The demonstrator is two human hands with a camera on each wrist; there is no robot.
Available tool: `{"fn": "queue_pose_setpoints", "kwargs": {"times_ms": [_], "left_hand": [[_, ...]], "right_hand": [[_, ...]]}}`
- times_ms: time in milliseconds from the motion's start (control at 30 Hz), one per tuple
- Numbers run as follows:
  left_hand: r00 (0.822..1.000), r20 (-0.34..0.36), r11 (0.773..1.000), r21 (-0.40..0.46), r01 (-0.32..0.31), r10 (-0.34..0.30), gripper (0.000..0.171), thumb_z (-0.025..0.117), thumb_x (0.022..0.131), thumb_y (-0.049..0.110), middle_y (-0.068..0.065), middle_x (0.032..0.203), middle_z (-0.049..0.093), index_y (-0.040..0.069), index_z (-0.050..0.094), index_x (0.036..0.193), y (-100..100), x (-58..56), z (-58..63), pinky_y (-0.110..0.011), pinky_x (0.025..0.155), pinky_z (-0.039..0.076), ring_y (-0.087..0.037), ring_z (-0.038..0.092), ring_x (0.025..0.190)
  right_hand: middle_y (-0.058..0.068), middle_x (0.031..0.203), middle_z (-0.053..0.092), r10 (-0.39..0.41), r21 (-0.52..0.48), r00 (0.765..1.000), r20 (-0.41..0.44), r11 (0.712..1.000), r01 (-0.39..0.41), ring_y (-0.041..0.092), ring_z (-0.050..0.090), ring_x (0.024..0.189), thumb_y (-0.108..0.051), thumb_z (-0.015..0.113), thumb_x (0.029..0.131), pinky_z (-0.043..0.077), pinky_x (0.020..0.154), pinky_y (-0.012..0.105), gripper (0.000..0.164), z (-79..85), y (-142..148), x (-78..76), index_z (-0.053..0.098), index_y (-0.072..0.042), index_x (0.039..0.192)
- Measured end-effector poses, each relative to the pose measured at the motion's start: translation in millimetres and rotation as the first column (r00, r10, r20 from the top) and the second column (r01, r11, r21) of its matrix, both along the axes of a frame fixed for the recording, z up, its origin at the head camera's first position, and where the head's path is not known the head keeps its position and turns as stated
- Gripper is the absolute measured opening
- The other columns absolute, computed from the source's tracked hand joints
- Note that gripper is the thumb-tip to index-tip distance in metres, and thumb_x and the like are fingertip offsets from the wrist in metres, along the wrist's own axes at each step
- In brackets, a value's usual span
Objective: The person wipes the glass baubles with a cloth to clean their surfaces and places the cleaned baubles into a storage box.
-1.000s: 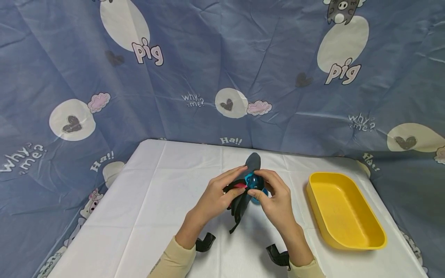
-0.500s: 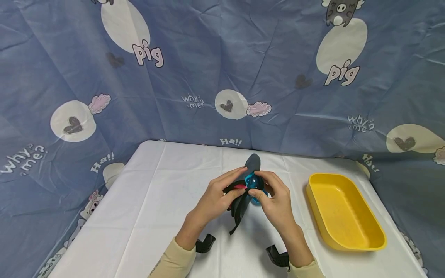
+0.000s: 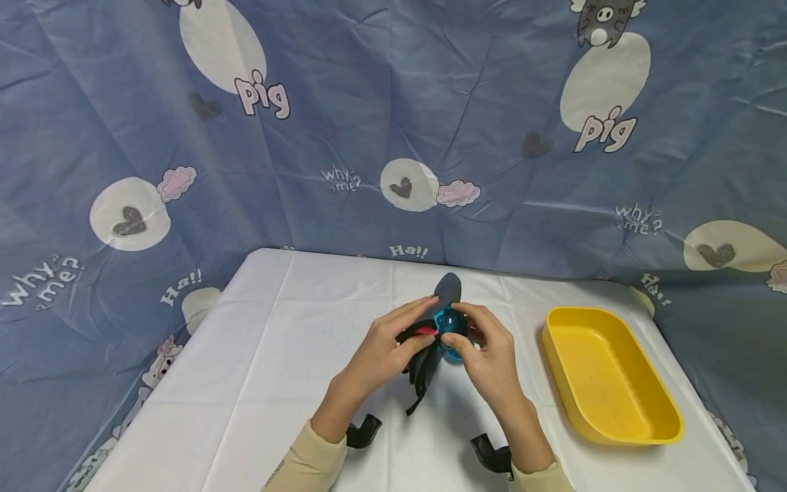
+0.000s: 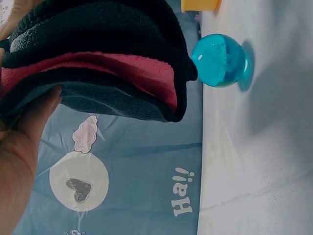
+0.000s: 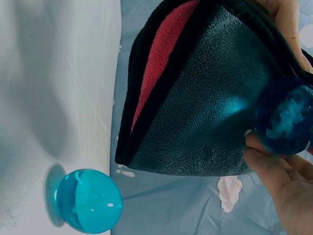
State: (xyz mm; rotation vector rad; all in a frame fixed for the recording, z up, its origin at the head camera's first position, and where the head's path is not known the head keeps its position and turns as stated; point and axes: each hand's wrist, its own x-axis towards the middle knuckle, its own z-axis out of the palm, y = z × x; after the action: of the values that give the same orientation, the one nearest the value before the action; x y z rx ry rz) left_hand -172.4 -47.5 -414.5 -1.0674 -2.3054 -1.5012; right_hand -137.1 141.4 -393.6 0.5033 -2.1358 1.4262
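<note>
My left hand [image 3: 384,345] holds a folded grey cloth [image 5: 195,107] with black edging and a pink-red inner side. In the left wrist view the cloth's folds [image 4: 117,73] gape, and its lower part hangs above the table. Pinched between the thumb and fingers of my right hand [image 3: 492,348] is a clear blue ball [image 5: 281,117] with a pale shape inside. That ball is against or close to the cloth; exact contact is partly hidden by the fingers. A second, lighter blue ball [image 5: 95,200] rests on the white table below the hands.
A yellow tray [image 3: 615,376] stands on the right of the white-covered table [image 3: 295,328]. Behind the table hangs a blue printed curtain [image 3: 344,123]. Black curved pieces [image 3: 364,432] show beside both wrists.
Both hands keep nearly the same place and hold. The blue ball between my right fingers appears slightly turned; the cloth, the second ball and the tray stay put.
</note>
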Motion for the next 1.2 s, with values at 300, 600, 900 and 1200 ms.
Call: {"fn": "queue_pose_setpoints", "kwargs": {"times_ms": [300,600,900,1200], "left_hand": [[1.000,-0.019,1.000,-0.011,-0.005,0.005,0.058,0.064,0.098,0.021,0.001,0.155,0.045,0.023,0.043,0.152,0,-0.1,-0.8,-0.037,0.112,0.045,-0.017,0.044,0.143],[1.000,-0.011,1.000,-0.024,-0.005,0.005,0.058,0.063,0.098,0.022,0.001,0.155,0.044,0.023,0.042,0.152,0,0.9,-0.7,-0.037,0.112,0.045,-0.017,0.043,0.143],[1.000,-0.002,1.000,-0.019,-0.014,0.014,0.058,0.063,0.098,0.021,0.003,0.155,0.043,0.026,0.041,0.152,0,0.7,0.2,-0.036,0.111,0.045,-0.016,0.043,0.143],[1.000,0.007,1.000,-0.015,-0.012,0.012,0.058,0.063,0.098,0.020,0.003,0.155,0.043,0.026,0.041,0.152,-1,0.6,0.6,-0.036,0.112,0.045,-0.016,0.043,0.144]], "right_hand": [[0.018,0.104,0.068,0.007,-0.002,1.000,-0.025,1.000,-0.007,0.013,0.064,0.086,0.008,0.076,0.079,0.055,0.078,0.012,0.040,6.7,-2,5.4,0.064,0.008,0.118],[0.019,0.104,0.069,-0.006,-0.001,1.000,0.027,1.000,0.006,0.017,0.066,0.086,0.006,0.076,0.081,0.056,0.078,0.014,0.037,7.7,-2,5.1,0.065,0.009,0.116],[0.016,0.107,0.067,0.031,-0.017,0.999,0.011,0.999,-0.031,0.017,0.066,0.091,0.006,0.078,0.079,0.057,0.079,0.015,0.043,6.3,-1,4.2,0.064,0.007,0.119],[0.012,0.115,0.067,0.022,-0.005,0.999,0.024,1.000,-0.022,0.018,0.066,0.099,0.005,0.080,0.076,0.055,0.087,0.014,0.050,-17.7,6,-9.8,0.065,-0.001,0.123]]}}
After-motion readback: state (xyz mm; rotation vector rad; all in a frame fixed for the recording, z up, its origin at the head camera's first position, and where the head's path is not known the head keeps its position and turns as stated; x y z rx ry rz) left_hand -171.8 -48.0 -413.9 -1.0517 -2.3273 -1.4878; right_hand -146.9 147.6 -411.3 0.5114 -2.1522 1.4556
